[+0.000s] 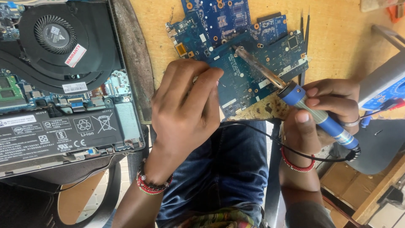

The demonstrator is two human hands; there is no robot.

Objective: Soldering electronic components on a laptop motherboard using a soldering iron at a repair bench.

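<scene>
Head view looks straight down on a blue circuit board (249,55) lying on a yellowish wooden surface (337,29) in the upper middle of the frame. The right hand (322,114), at the right centre, is wrapped around the blue handle of a soldering iron (295,95); its metal shaft slants up and left over the board, with the tip resting near the board's middle. A black cord (270,137) runs from the handle's lower end back across the lap. The left hand (185,107), in the centre of the frame, has its fingers bent and pinched together at the board's lower left edge; whatever it grips there is too small to make out. Both wrists carry red beaded bracelets. Just beyond the board's right edge lies a pair of dark tweezers (304,29), pointing up the frame. The left side is filled by an opened laptop (63,84), its round fan at the upper left and a flat black battery below it. Blue jeans (228,169) show at the bottom centre.
</scene>
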